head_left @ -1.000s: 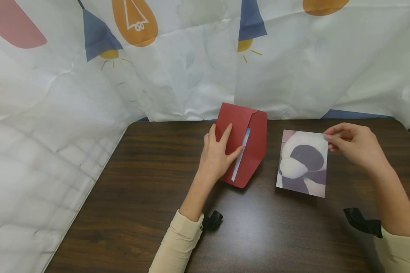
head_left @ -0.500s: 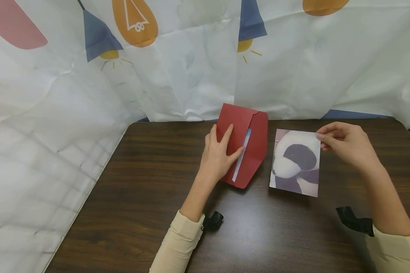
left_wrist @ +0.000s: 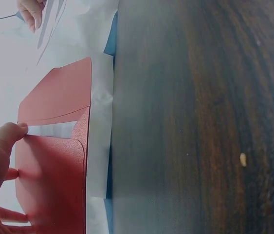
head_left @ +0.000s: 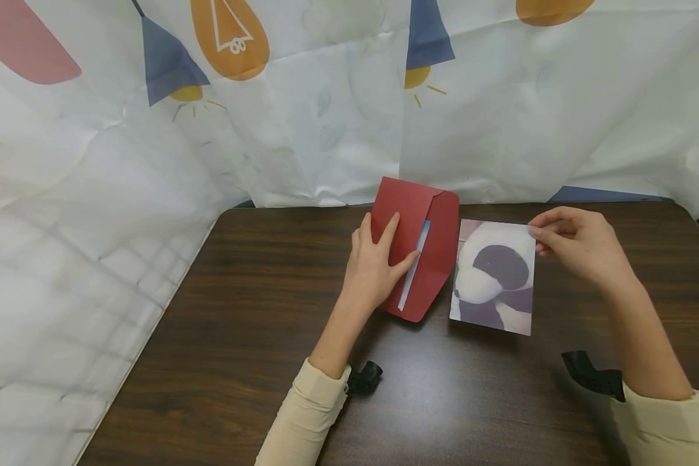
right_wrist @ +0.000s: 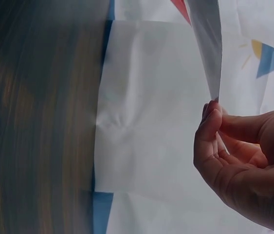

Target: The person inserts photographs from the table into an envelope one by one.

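Observation:
A red envelope (head_left: 402, 233) has its flap folded out to the right, and a pale strip (head_left: 413, 266) shows in its mouth. My left hand (head_left: 371, 265) rests on the envelope's face with spread fingers, the thumb at the edge of the mouth. In the left wrist view the thumb's tip touches the envelope (left_wrist: 54, 170) beside that pale strip. My right hand (head_left: 582, 243) pinches a picture card (head_left: 494, 278) by its upper right corner, between thumb and fingers. Edge-on in the right wrist view, the card (right_wrist: 210, 44) rises from the pinching right hand (right_wrist: 244, 151).
Beneath both hands is a dark wood-grain table (head_left: 221, 362). A white printed cloth (head_left: 326, 129) hangs behind it and along the left side. Black wrist cameras stick out at the left cuff (head_left: 364, 377) and at the right cuff (head_left: 594, 375).
My right hand has carried the picture card leftward, close to the envelope's flap. The left hand and envelope have shifted very slightly to the right.

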Tool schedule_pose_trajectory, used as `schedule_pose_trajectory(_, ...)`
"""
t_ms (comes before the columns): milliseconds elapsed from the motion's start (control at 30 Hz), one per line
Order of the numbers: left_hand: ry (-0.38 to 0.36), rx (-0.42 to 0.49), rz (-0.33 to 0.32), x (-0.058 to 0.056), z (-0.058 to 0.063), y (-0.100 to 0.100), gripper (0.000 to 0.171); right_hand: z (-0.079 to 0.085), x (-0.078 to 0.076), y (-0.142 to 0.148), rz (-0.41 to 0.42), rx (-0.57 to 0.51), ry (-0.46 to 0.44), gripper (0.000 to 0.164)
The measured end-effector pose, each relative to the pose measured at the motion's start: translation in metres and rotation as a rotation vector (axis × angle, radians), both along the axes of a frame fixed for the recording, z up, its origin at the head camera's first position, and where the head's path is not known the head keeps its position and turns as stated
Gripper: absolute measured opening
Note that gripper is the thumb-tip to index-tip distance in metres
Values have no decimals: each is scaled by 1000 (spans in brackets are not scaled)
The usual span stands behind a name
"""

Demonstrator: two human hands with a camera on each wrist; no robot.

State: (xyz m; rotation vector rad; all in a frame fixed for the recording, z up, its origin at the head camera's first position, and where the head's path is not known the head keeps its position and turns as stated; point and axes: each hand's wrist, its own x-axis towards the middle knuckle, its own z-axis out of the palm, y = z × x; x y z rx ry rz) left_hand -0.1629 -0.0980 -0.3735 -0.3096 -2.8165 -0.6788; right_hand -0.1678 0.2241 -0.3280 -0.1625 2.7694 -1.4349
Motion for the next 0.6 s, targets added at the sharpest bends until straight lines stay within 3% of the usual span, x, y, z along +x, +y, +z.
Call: schedule_pose_trajectory(600, -15, 2, 9, 1, 1, 4, 79, -4, 0, -16, 11, -24, 12, 25)
